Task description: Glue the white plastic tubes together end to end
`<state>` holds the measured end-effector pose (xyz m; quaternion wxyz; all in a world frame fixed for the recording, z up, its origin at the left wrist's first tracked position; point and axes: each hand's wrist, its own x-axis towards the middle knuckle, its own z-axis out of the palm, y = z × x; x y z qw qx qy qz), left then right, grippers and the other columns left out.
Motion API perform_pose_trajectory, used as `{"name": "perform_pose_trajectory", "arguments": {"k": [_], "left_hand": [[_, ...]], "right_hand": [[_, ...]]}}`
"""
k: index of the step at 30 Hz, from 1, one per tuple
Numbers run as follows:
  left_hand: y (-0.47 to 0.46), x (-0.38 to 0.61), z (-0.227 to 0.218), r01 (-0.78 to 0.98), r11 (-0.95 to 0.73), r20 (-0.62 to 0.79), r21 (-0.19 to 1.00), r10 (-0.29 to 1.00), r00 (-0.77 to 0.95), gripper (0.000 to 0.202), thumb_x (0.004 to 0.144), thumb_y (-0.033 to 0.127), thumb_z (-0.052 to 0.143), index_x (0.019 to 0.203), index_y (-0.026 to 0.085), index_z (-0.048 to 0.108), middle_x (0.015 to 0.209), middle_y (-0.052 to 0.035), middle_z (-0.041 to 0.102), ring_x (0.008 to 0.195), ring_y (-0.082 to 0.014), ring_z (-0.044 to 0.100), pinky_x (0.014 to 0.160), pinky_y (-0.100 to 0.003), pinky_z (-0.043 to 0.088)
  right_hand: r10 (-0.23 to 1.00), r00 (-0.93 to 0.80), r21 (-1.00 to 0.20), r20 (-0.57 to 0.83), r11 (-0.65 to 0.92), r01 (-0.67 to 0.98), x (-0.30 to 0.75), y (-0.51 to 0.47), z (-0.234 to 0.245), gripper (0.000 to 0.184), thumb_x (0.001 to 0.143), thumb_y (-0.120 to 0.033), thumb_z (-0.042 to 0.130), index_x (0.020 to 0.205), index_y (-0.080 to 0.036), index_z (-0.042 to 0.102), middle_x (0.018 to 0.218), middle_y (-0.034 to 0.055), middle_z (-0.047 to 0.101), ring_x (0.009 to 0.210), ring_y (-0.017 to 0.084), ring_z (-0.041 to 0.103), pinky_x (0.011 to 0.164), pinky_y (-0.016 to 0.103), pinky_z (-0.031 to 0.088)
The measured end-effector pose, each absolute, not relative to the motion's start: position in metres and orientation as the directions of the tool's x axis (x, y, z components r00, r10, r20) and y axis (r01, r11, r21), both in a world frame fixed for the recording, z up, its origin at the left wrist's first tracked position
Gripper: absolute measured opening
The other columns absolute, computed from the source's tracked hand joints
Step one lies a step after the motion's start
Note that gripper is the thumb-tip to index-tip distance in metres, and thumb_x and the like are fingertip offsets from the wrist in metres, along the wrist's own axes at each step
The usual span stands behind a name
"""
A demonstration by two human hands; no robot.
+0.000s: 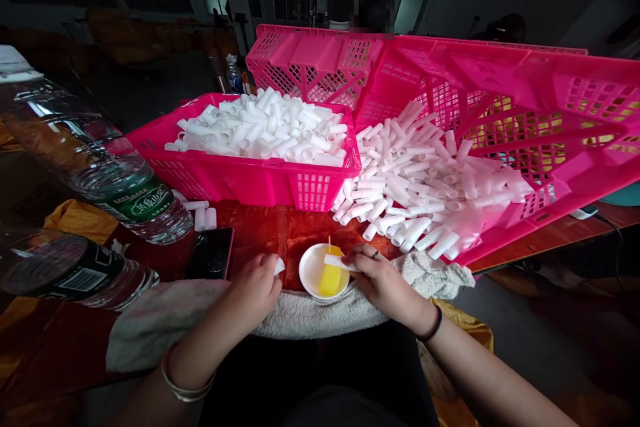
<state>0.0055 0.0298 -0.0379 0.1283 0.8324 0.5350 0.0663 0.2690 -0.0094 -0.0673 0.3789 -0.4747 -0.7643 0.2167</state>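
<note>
At the lower centre of the frame, the left hand (255, 288) is curled nearly closed, and a small white piece (279, 266) is pinched at its fingertips. Just to its right, the right hand (384, 279) holds a tube (341, 261) in a narrow pinch of thumb and fingers. The tube lies level over the rim of a white bowl (309, 271). In the bowl there is a yellow block (330, 279), and a thin stick (329, 244) stands up behind it. The bowl sits between the two hands at the edge of a red table (280, 227), and a pale towel (300, 321) is draped beneath it.

Above the hands, at centre left, an upright pink basket (240, 181) is heaped to the brim with white tubes (260, 125). To the right, a tipped basket (550, 100) lies on its side, and spilled tubes (415, 180) fan out of its mouth onto the table, reaching close to the right hand. A third basket (310, 60) stands behind these two; I can't tell what is in it.

At the left of the frame, two clear bottles (115, 173) lie on their sides. A dark phone (210, 253) rests flat beside them, with a few loose tubes (203, 215) just above it.
</note>
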Motion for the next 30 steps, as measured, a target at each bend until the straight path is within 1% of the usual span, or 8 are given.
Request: {"name": "perform_pose_trajectory", "arguments": {"k": [2,4,7,10,15,21,26,30], "left_hand": [[0.027,0.005,-0.043,0.757,-0.461,0.066,0.462,0.87,0.489,0.018,0.088,0.015,0.04,0.098,0.017,0.055,0.098,-0.0107,0.065,0.093,-0.0246,0.065,0.083,-0.041,0.053],[0.023,0.009,-0.05,0.65,-0.512,0.158,0.562,0.837,0.523,0.025,0.089,0.029,0.051,0.111,0.018,0.051,0.114,-0.0129,0.063,0.107,-0.0263,0.063,0.09,-0.043,0.053],[0.021,0.021,-0.06,0.593,-0.551,0.203,0.586,0.809,0.551,0.074,0.067,0.043,0.08,0.126,0.018,0.043,0.137,-0.0201,0.051,0.126,-0.0342,0.052,0.1,-0.05,0.047],[0.023,0.033,-0.066,0.584,-0.549,0.193,0.598,0.806,0.559,0.092,0.055,0.04,0.089,0.131,0.019,0.042,0.14,-0.0208,0.049,0.13,-0.037,0.048,0.104,-0.054,0.042],[0.028,0.038,-0.067,0.552,-0.495,0.16,0.67,0.824,0.544,0.092,0.056,0.033,0.088,0.133,0.022,0.04,0.133,-0.0157,0.056,0.122,-0.0327,0.055,0.102,-0.051,0.045],[0.027,0.035,-0.067,0.541,-0.468,0.14,0.699,0.831,0.539,0.086,0.06,0.031,0.087,0.131,0.024,0.04,0.134,-0.0133,0.056,0.124,-0.0323,0.054,0.102,-0.051,0.045],[0.027,0.037,-0.065,0.55,-0.448,0.129,0.705,0.843,0.522,0.082,0.058,0.029,0.088,0.127,0.024,0.043,0.132,-0.012,0.058,0.12,-0.0315,0.057,0.099,-0.048,0.047],[0.027,0.039,-0.063,0.561,-0.462,0.155,0.687,0.847,0.508,0.082,0.054,0.028,0.09,0.123,0.023,0.046,0.128,-0.0113,0.061,0.119,-0.0318,0.059,0.098,-0.047,0.048]], "right_hand": [[0.941,-0.203,-0.81,0.269,0.335,0.481,0.269,-0.008,-0.064,0.016,0.092,-0.023,0.053,0.101,-0.018,0.065,0.086,0.0068,0.066,0.077,0.02,0.066,0.068,0.035,0.058],[0.965,-0.143,-0.84,0.218,0.26,0.476,0.268,-0.008,-0.063,0.018,0.093,-0.026,0.051,0.1,-0.017,0.065,0.079,0.0049,0.066,0.071,0.019,0.066,0.066,0.034,0.058],[0.919,-0.207,-0.71,0.335,0.391,0.586,0.268,-0.014,-0.063,0.018,0.092,-0.021,0.052,0.103,-0.018,0.066,0.097,0.0106,0.066,0.089,0.022,0.066,0.081,0.039,0.057],[0.832,-0.376,-0.588,0.407,0.554,0.59,0.269,-0.02,-0.061,0.02,0.092,-0.016,0.051,0.104,-0.019,0.067,0.109,0.0129,0.063,0.103,0.025,0.063,0.089,0.042,0.054],[0.946,-0.182,-0.807,0.269,0.324,0.494,0.265,-0.022,-0.061,0.02,0.094,-0.022,0.051,0.111,-0.018,0.061,0.095,0.0083,0.066,0.086,0.02,0.066,0.075,0.035,0.059],[0.877,-0.334,-0.705,0.346,0.477,0.524,0.263,-0.032,-0.055,0.018,0.091,-0.019,0.053,0.104,-0.021,0.066,0.108,0.0108,0.061,0.101,0.023,0.061,0.088,0.04,0.054],[0.978,-0.143,-0.868,0.148,0.198,0.456,0.256,-0.038,-0.054,0.019,0.094,-0.029,0.054,0.106,-0.018,0.064,0.087,0.006,0.066,0.076,0.018,0.066,0.069,0.032,0.058],[0.904,-0.228,-0.706,0.361,0.424,0.567,0.251,-0.042,-0.057,0.016,0.092,-0.017,0.053,0.099,-0.02,0.067,0.105,0.0104,0.061,0.096,0.022,0.063,0.082,0.036,0.055]]}}
